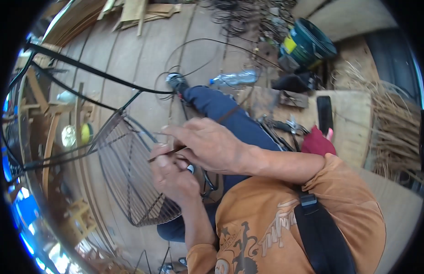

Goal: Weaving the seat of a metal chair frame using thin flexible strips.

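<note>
While both hands [193,155] pinch a rattan strip [168,153], the wire basket frame [129,178] sits unfilled.

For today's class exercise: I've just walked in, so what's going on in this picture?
A person sits on a plank floor, weaving a thin brown strip onto a dark metal frame with a wire-mesh seat. The left hand pinches the strip at the frame's edge. The right hand lies over it, guiding the strip. Pliers, a plastic bottle and a bundle of cane lie nearby.
</note>
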### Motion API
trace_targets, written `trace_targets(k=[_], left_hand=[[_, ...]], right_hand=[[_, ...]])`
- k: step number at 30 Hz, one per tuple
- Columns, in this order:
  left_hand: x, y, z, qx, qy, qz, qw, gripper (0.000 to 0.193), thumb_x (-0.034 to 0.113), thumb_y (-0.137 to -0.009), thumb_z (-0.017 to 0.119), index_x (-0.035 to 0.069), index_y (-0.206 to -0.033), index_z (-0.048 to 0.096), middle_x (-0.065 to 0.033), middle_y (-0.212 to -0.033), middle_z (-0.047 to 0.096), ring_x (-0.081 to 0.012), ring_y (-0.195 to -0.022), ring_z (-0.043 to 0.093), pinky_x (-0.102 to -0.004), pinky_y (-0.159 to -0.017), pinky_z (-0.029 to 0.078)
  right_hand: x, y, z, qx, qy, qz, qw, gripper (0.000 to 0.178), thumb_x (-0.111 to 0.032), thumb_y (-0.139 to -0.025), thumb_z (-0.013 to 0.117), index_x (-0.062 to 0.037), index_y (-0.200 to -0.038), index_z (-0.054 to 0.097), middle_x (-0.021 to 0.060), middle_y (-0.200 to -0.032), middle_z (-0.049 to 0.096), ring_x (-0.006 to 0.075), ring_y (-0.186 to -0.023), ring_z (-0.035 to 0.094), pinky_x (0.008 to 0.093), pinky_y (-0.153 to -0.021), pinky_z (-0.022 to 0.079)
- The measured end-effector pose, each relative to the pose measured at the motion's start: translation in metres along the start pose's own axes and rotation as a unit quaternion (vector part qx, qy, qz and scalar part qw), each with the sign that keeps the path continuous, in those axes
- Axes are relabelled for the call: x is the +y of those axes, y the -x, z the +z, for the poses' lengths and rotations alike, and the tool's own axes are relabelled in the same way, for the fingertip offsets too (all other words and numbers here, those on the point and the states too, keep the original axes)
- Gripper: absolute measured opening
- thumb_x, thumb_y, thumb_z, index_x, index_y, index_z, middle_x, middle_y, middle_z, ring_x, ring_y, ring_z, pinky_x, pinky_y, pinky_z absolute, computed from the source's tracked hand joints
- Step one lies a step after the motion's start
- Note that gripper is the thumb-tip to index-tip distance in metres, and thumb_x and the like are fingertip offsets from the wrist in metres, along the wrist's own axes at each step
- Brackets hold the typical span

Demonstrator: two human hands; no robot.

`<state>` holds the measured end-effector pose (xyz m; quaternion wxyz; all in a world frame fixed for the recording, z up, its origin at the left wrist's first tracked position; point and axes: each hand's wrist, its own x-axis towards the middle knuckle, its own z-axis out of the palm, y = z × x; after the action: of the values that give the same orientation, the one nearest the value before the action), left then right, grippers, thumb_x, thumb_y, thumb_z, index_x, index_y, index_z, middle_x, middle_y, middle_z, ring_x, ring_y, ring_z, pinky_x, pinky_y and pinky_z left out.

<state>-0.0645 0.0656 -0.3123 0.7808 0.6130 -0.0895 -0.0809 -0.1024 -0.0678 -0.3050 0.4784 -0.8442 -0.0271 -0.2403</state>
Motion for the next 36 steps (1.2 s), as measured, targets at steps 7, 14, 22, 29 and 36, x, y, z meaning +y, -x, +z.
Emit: trace_targets(k=[7,14,22,29,36], left_hand=[[0.073,-0.025,-0.030,-0.136,0.241,0.098,0.956,0.025,0.027,-0.098,0.042,0.006,-0.101,0.056,-0.0110,-0.110,0.060,-0.0209,-0.097,0.061,-0.0305,-0.077,0.054],[0.054,0.031,-0.006,-0.099,-0.281,0.242,0.923,0.011,0.003,-0.090,0.052,-0.001,-0.092,0.062,-0.0102,-0.083,0.065,-0.0178,-0.079,0.062,-0.0273,-0.075,0.048],[-0.040,0.079,-0.019,-0.148,-0.244,0.033,0.958,0.008,0.007,-0.086,0.062,0.002,-0.091,0.062,-0.0097,-0.085,0.063,-0.0181,-0.078,0.062,-0.0284,-0.069,0.048],[-0.060,0.080,-0.032,-0.162,-0.260,0.120,0.944,0.011,0.009,-0.086,0.061,0.001,-0.094,0.060,-0.0141,-0.091,0.062,-0.0270,-0.082,0.063,-0.0328,-0.072,0.050],[-0.078,0.084,-0.047,-0.163,-0.276,0.060,0.945,0.011,0.008,-0.085,0.060,0.000,-0.094,0.063,-0.0136,-0.094,0.063,-0.0251,-0.086,0.063,-0.0317,-0.078,0.049]], right_hand=[[0.076,0.170,-0.140,0.131,0.193,0.340,0.911,0.022,-0.011,-0.089,0.055,0.0001,-0.108,0.058,0.0098,-0.093,0.063,0.0154,-0.086,0.059,0.0271,-0.078,0.048],[0.078,0.263,-0.113,0.101,0.175,0.452,0.869,0.021,-0.014,-0.087,0.055,-0.0016,-0.103,0.059,0.0181,-0.087,0.064,0.0297,-0.081,0.064,0.0358,-0.074,0.049],[0.086,0.263,-0.054,-0.094,0.286,0.496,0.815,0.021,-0.016,-0.080,0.059,-0.0029,-0.097,0.060,0.0188,-0.096,0.061,0.0344,-0.089,0.060,0.0411,-0.077,0.047],[0.085,0.253,-0.054,-0.121,0.324,0.511,0.787,0.024,-0.019,-0.087,0.051,-0.0067,-0.107,0.057,0.0201,-0.103,0.059,0.0363,-0.099,0.056,0.0441,-0.082,0.046],[0.105,0.295,-0.076,0.072,0.340,0.388,0.853,0.020,-0.012,-0.085,0.053,-0.0037,-0.103,0.055,0.0201,-0.094,0.058,0.0374,-0.089,0.056,0.0432,-0.080,0.046]])
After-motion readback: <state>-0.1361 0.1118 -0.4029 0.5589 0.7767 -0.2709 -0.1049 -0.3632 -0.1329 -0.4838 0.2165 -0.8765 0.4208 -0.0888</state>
